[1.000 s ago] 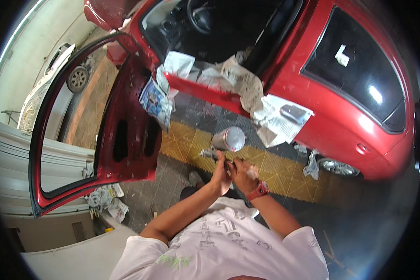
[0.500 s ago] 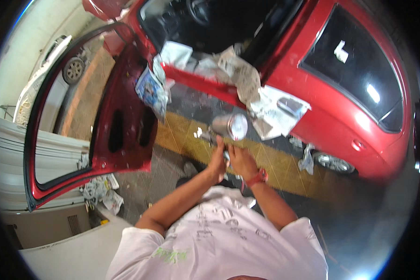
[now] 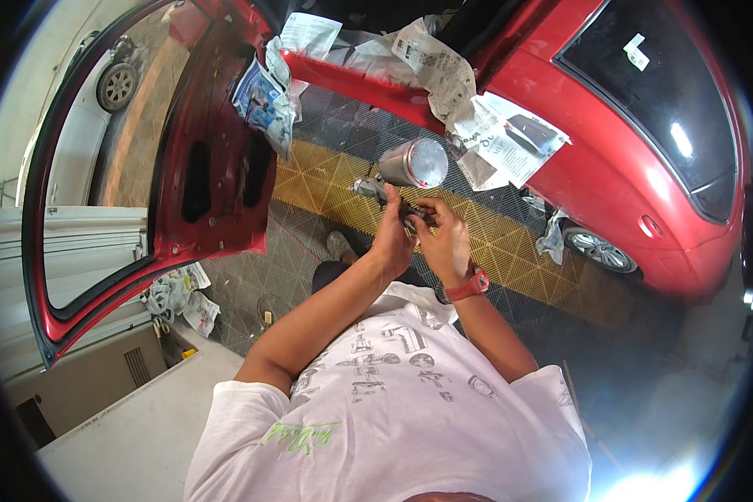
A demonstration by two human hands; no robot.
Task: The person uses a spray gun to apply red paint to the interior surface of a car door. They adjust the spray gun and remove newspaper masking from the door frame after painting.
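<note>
In front of my body I hold a paint spray gun [image 3: 368,187] with a round metallic cup [image 3: 413,162] on top, its lid a whitish disc. My left hand [image 3: 390,234] is wrapped round the gun's handle, the thumb pointing up. Fingers of my right hand [image 3: 445,244] are bent and pinched at the rear of the gun, just below the cup; the small part they touch is mostly hidden. A red watch [image 3: 467,286] is on my right wrist. The gun is close to the masked door sill of a red car [image 3: 644,192].
An open red car door [image 3: 226,159] stands on the left. Newspaper sheets [image 3: 510,138] cover the sill edge, and crumpled paper [image 3: 263,96] hangs by the hinge. A white surface [image 3: 142,410] is at lower left. Grey and yellow floor tiles [image 3: 318,180] lie below.
My view has tilted, so the car and door sit higher. My right hand's fingers have shifted up and now pinch at the gun's rear. My left hand keeps its hold.
</note>
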